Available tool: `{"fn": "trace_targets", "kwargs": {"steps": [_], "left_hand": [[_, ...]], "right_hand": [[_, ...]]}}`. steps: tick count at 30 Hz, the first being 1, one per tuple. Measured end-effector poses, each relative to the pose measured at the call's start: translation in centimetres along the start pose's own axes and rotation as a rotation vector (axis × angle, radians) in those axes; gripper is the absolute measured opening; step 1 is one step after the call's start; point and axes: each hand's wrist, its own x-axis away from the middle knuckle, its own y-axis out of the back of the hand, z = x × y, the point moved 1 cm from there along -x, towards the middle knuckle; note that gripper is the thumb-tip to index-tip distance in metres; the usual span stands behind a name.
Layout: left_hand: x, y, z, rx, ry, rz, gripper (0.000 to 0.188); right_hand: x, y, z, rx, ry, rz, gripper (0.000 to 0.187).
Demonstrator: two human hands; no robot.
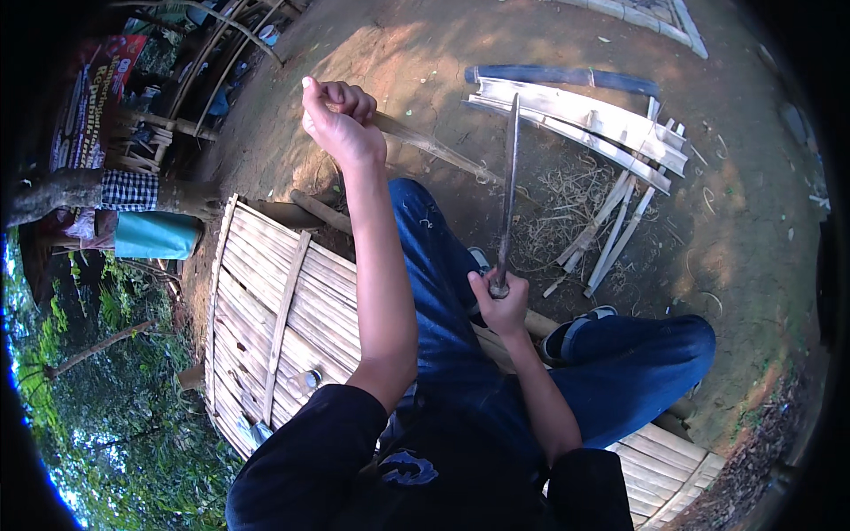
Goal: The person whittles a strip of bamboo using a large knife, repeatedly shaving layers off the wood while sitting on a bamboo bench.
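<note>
Black short-sleeved shirt (pixel 354 469) (blue-grey chest print (pixel 408 468)), blue jeans (pixel 452 345), dark shoes (pixel 556 341).

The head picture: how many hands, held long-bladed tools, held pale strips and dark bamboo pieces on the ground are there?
Left hand and right hand: 2
Long-bladed tool: 1
Pale strip: 1
Dark bamboo piece: 1
Total: 5

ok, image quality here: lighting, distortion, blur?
Head view: fisheye, black at left and right rims, bamboo bench edges bowed. Head view: patchy sun and shade on the ground; pale split bamboo very bright. Head view: blue fringing around foliage at far left; strip in left hand looks smeared, possibly motion.
</note>
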Motion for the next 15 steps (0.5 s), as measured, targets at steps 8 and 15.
{"fn": "trace_targets", "kwargs": {"steps": [8,15], "left_hand": [[4.3,0.3,-1.6,-0.017,0.009,0.097,0.042],[13.2,0.6,-3.5,-0.028,-0.111,0.137,0.048]], "right_hand": [[-1.2,0.8,-4.7,0.06,-0.312,0.026,0.042],[1.0,-1.1,-1.2,-0.113,0.041,0.301,0.037]]}}
